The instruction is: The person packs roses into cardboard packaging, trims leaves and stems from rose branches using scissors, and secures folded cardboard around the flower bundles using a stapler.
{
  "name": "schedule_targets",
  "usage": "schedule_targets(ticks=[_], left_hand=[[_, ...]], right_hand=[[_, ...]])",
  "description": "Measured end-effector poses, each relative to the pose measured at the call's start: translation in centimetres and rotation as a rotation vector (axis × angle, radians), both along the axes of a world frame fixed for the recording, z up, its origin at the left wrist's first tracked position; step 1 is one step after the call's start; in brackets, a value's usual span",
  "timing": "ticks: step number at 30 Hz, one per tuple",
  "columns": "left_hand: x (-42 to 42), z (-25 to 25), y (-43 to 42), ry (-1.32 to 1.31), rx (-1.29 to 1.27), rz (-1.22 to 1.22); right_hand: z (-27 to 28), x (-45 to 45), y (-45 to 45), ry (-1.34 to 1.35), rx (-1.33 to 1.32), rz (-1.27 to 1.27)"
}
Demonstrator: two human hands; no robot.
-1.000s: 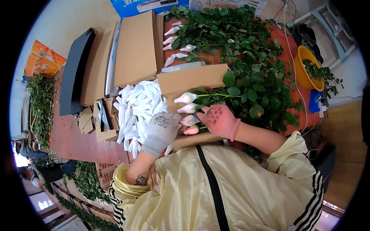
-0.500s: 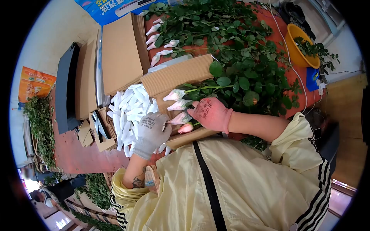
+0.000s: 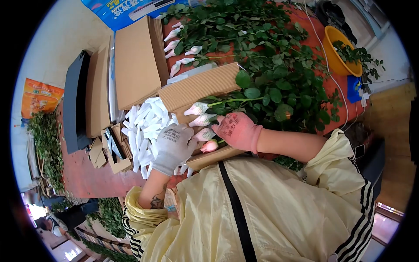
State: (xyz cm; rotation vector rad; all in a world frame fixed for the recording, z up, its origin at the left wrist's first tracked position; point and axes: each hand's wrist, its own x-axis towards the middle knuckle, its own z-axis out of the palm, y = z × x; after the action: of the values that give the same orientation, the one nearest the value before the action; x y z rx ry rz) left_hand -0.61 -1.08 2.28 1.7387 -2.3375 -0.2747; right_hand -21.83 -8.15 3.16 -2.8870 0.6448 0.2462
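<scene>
My left hand (image 3: 174, 146), in a greyish-white glove, is closed at the tip of a rose bud (image 3: 204, 135) wrapped in a white foam net. On the stem side of the same rose is my right hand (image 3: 237, 131), in a pink glove, its fingers closed around the stem just behind the bud. Two more netted rose buds (image 3: 196, 108) lie side by side above it. Below, nearer my body, rests a pink rose bud (image 3: 209, 146) with no net. All of them lie on corrugated cardboard (image 3: 200, 87). A heap of white foam net sleeves (image 3: 146, 126) spreads beside my left hand.
Leafy rose stems (image 3: 262, 39) cover the red table (image 3: 87, 179) at the back and right. Stacked cardboard sheets (image 3: 137, 61) stand at the left. A yellow basin (image 3: 338, 52) sits at the far right, near a white cable (image 3: 325, 56). Another person (image 3: 70, 214) is at lower left.
My left hand has shifted slightly up along the bud's tip, its fingers still closed. The right hand stays nearly in place at the stem.
</scene>
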Motion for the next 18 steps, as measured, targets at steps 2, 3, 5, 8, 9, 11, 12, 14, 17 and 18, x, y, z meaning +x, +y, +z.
schedule_targets(ticks=[2,3,5,8,9,11,12,14,17,18], left_hand=[[0.0,0.3,-0.1,-0.007,0.004,0.002],[0.1,0.3,0.0,0.003,0.003,0.023],[0.2,0.4,0.2,0.009,0.006,0.032],[0.6,0.5,0.3,0.055,0.004,0.040],[0.7,0.7,0.5,0.033,0.027,0.066],[0.9,1.1,0.4,0.003,0.051,0.078],[1.2,1.3,0.4,-0.019,0.053,0.069],[3.4,0.6,0.7,-0.136,0.030,0.142],[9.8,0.4,2.4,-0.240,0.120,0.417],[10.0,1.5,2.8,-0.244,0.103,0.455]], right_hand=[[0.1,-0.1,0.0,0.002,0.008,-0.006],[0.1,-0.1,-0.1,0.005,0.016,-0.006],[-0.1,-0.3,0.0,-0.028,0.009,-0.005],[-0.5,-0.5,0.0,-0.073,-0.007,0.002],[-0.3,-0.5,0.0,-0.085,-0.015,0.015],[0.5,-0.3,-0.2,-0.036,0.008,-0.004],[0.9,-0.3,-0.1,0.018,0.032,-0.007],[0.0,-0.6,-0.1,-0.012,0.043,-0.042],[0.0,-0.6,-0.2,-0.007,0.044,-0.068],[0.0,-0.4,-0.2,0.026,0.045,-0.060]])
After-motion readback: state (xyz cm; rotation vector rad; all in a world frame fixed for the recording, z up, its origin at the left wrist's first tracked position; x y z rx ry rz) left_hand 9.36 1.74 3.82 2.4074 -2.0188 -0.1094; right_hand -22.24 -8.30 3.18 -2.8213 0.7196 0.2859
